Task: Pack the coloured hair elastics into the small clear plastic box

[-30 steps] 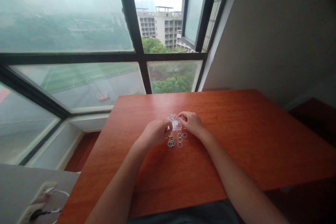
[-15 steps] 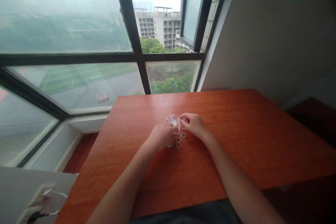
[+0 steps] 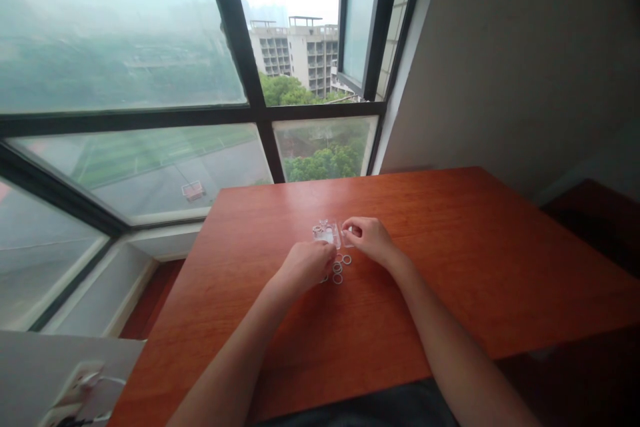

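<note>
Left hand point(image 3: 311, 261) curls by rings point(image 3: 337, 271), right hand point(image 3: 370, 238) three o'clock off the box point(image 3: 325, 237), can't tell grips. Probably ring-handling; wants light pinching.

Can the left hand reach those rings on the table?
Probably yes: the left hand is right beside the rings, and nothing seems to cover the ones in plain view.

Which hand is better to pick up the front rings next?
Probably the left hand: it is close beside those rings, while the right hand is farther away, by the clear plastic.
</note>
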{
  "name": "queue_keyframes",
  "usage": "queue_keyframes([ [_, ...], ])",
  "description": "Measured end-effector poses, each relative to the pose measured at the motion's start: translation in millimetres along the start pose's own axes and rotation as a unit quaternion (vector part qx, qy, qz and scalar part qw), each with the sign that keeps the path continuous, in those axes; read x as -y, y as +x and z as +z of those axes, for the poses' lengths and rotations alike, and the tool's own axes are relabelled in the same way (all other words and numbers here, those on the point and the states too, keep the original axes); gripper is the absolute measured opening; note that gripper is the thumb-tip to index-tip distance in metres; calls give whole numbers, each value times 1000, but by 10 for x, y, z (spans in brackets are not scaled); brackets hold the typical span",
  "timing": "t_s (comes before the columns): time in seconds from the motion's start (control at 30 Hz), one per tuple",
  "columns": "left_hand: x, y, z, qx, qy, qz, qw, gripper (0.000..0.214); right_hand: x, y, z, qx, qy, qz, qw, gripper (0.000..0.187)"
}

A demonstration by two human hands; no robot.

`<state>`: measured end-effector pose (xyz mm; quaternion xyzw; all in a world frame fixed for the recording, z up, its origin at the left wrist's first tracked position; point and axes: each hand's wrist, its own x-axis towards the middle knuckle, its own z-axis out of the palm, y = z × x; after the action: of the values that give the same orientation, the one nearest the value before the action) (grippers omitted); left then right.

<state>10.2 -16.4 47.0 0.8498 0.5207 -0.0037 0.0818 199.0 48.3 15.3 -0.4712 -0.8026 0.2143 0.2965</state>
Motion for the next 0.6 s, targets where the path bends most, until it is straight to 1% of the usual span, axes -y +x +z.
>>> queue_keyframes([
  [0.13, 69, -6, -25, -57, -22, -17, 998, 16, -6, -8, -34, 13, 3, -8, 1000, 11],
  [0.33, 150, 88, 13, -152, -47, -96, 983, 17, 32, -34, -99, 39, 12, -23, 999, 12],
  [0.43, 175, 179, 28, -174, -50, -124, 976, 19, 63, -43, -104, 48, 8, -24, 999, 13],
  [0.6, 211, 268, 40, -173, -56, -130, 975, 18, 114, -42, -85, 70, -5, -18, 997, 13],
])
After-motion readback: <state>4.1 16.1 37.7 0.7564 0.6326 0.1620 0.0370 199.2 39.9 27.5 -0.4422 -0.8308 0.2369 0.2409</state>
